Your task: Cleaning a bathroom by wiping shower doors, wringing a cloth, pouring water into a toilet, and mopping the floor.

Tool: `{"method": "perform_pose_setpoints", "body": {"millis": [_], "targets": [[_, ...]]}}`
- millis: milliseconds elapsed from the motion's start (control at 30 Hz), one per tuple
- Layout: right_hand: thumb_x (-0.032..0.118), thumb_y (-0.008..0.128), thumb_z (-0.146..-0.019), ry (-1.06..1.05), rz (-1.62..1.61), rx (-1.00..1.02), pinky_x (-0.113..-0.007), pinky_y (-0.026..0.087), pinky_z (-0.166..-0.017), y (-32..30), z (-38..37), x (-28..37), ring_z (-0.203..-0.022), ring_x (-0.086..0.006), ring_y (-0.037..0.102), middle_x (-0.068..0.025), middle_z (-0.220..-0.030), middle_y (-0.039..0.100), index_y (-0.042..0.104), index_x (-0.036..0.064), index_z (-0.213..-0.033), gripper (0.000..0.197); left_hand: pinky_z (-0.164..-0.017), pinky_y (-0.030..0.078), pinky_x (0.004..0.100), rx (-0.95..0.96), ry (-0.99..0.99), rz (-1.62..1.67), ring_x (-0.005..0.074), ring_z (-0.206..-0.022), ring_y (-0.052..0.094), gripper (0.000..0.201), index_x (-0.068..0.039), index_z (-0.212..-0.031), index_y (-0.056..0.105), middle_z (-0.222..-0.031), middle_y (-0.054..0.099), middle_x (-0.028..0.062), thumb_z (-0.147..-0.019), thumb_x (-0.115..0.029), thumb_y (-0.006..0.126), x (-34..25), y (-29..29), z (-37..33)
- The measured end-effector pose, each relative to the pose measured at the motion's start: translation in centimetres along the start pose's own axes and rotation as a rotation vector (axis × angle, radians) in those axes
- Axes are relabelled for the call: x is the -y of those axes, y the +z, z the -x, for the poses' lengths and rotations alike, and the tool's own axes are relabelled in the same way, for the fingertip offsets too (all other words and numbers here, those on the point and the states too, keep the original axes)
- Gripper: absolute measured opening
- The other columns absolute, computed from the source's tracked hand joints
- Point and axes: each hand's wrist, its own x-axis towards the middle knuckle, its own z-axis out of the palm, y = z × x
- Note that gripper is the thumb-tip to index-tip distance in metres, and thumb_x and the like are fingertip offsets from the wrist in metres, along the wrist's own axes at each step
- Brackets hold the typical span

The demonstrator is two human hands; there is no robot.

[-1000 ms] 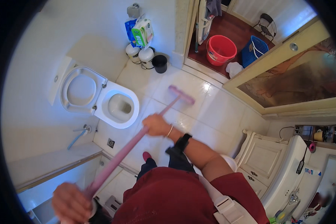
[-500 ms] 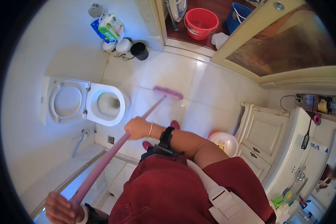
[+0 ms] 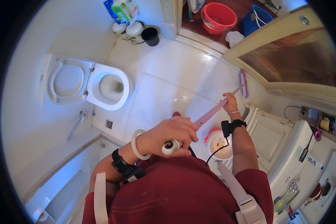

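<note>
A pink mop (image 3: 211,113) runs from in front of my chest up to the right. Its fuzzy purple head (image 3: 244,84) lies on the tiles at the foot of the door. My left hand (image 3: 171,138), a white bangle on its wrist, is closed round the handle near its white end. Farther down the pole, my right hand (image 3: 230,103) grips it close to the head. A black device is strapped to each wrist.
At the left stands a toilet (image 3: 110,87) with its lid up. A basin (image 3: 219,145) sits by the white cabinet (image 3: 268,132). Beyond the doorway are a red bucket (image 3: 219,18) and a blue bucket (image 3: 257,20). A black bin (image 3: 150,36) stands by the back wall.
The mop head has swept from mid-floor to the right, up to the door's foot. My left hand has come from the lower left to my chest; my right hand has moved right.
</note>
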Motion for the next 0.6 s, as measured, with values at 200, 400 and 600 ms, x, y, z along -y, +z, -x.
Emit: {"method": "perform_pose_setpoints", "body": {"millis": [200,400,600], "targets": [[0.007,0.066,-0.059,-0.143,-0.250,0.331,-0.037,0.044,-0.062,4.6,0.9,15.1,-0.069,-0.0297,0.055,-0.0117,-0.066,0.056,0.055,0.0062,-0.066,0.013,-0.078,0.041,0.0428,-0.105,-0.019,-0.034,0.0277,-0.078,0.059,0.022,-0.011,-0.060,0.048,-0.073,0.061,0.0045,-0.065,-0.011,0.069,-8.7,-5.1,10.6],[0.023,0.066,-0.068,-0.471,-0.576,0.441,-0.039,0.039,-0.053,10.2,0.1,35.2,-0.056,-0.0282,0.052,-0.0086,-0.055,0.051,0.049,0.0090,-0.055,0.025,-0.078,0.042,0.0335,0.120,0.075,-0.327,0.0150,-0.071,0.059,0.022,-0.016,-0.061,0.056,-0.074,0.063,-0.0001,-0.073,-0.031,0.066,-20.9,-10.9,19.0],[0.026,0.062,-0.067,-0.676,-0.607,0.637,-0.041,0.040,-0.050,11.3,-1.3,46.8,-0.053,-0.0307,0.052,-0.0094,-0.053,0.051,0.049,0.0085,-0.054,0.025,-0.075,0.044,0.0240,-0.046,0.269,-0.503,0.0106,-0.076,0.058,0.011,-0.017,-0.074,0.061,-0.073,0.062,-0.0031,-0.072,-0.024,0.068,-25.3,-7.2,29.4]]}}
